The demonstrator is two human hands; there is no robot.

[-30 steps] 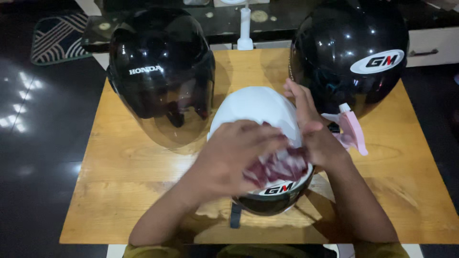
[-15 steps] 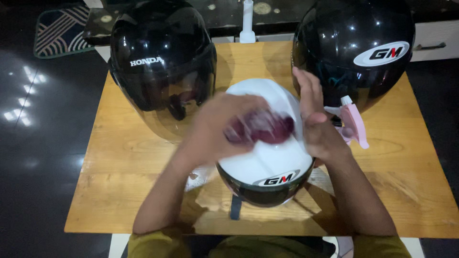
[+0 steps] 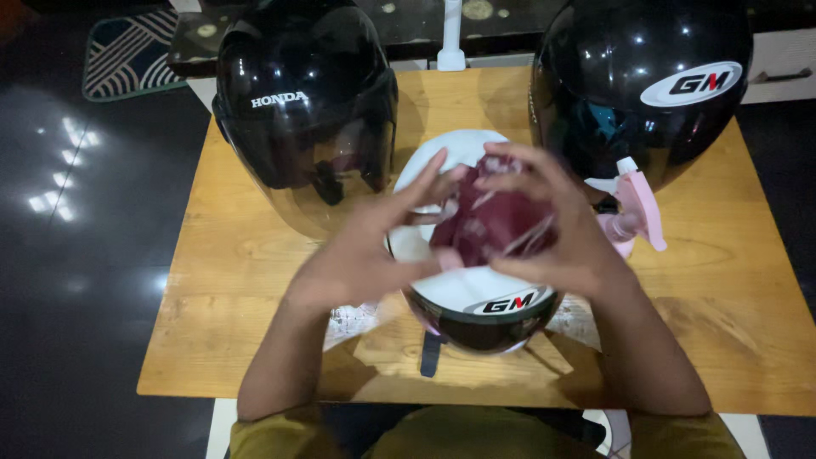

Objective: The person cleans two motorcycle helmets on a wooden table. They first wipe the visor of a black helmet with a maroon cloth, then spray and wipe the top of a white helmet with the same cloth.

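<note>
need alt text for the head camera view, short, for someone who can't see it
Two bare hands, left hand and right hand, hold a crumpled dark red cloth over a white helmet on a wooden table. Two black helmets stand behind it, and a pink spray bottle stands at the right.

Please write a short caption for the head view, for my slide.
Both hands hold a dark red cloth over a white helmet between two black helmets.
</note>
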